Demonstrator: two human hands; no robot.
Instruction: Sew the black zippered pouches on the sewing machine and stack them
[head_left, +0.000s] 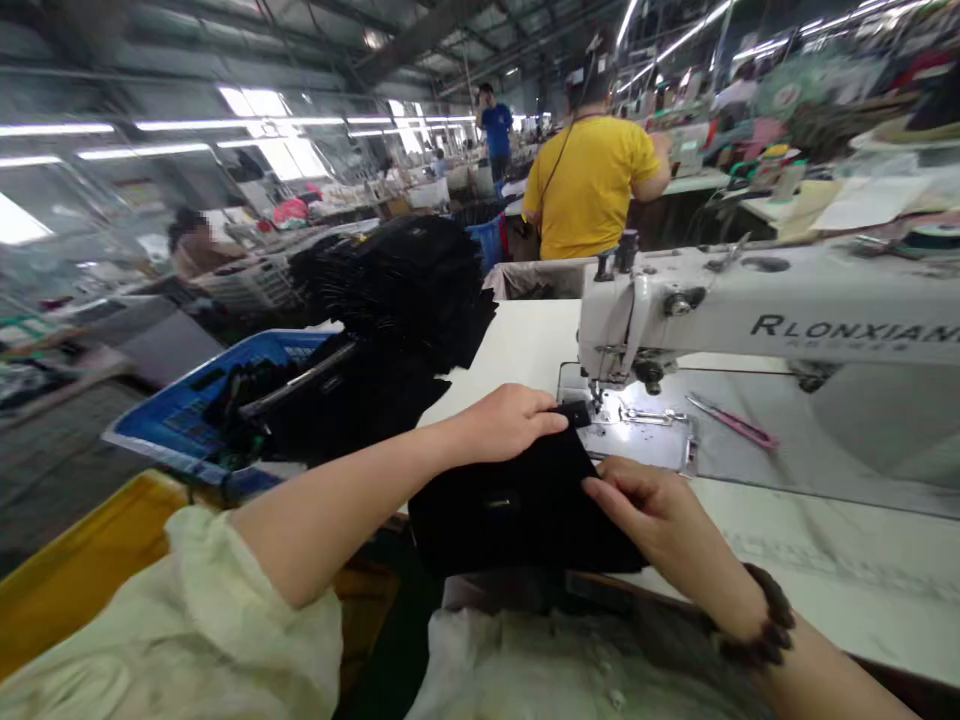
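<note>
Head view shows the black fabric piece at the counter's front edge, its top corner just beside the presser foot. The left hand's fingers grasp that corner; the right hand's pinch its right edge. Sewing looks unfinished here; whether the stacked black pieces are done, I cannot tell.

Rests the left hand on the upper end of a black fabric panel, near the presser foot, and pinches its right edge with the right hand. Faces a white sewing machine, with black pieces heaped at left.
</note>
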